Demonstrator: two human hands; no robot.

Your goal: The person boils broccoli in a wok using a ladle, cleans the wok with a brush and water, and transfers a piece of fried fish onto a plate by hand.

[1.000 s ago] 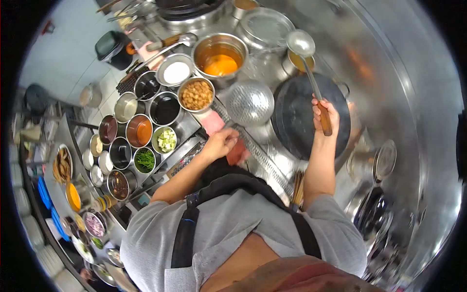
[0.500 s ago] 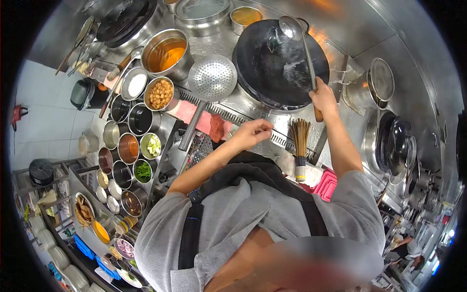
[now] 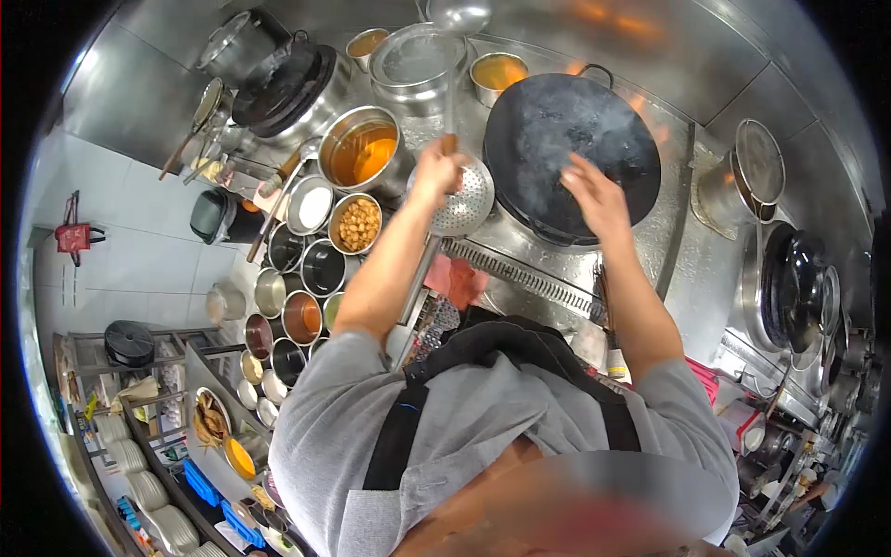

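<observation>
My left hand [image 3: 436, 174] is closed around the wooden handle end of a ladle [image 3: 461, 17], whose bowl points to the back of the stove. Below that hand a perforated strainer [image 3: 471, 206] rests beside the wok, partly covered by the hand. My right hand [image 3: 597, 195] hovers over the near part of the black wok [image 3: 529, 111], holding nothing, its fingers stretched out. Smoke rises from the wok, and no food is visible in it. A bamboo brush [image 3: 615, 360] is mostly hidden by my right forearm.
Left of the strainer stand a pot of orange liquid [image 3: 334, 158], a pot of brown chunks [image 3: 359, 226] and a bowl of white powder [image 3: 310, 204]. A lidded pot [image 3: 408, 84] is at the back. Right of the stove stands a pot with a sieve [image 3: 759, 162].
The ladle has passed from my right hand to my left and moved left, away from the wok. My right hand is now empty. Smoke over the wok has thickened, and the view has shifted.
</observation>
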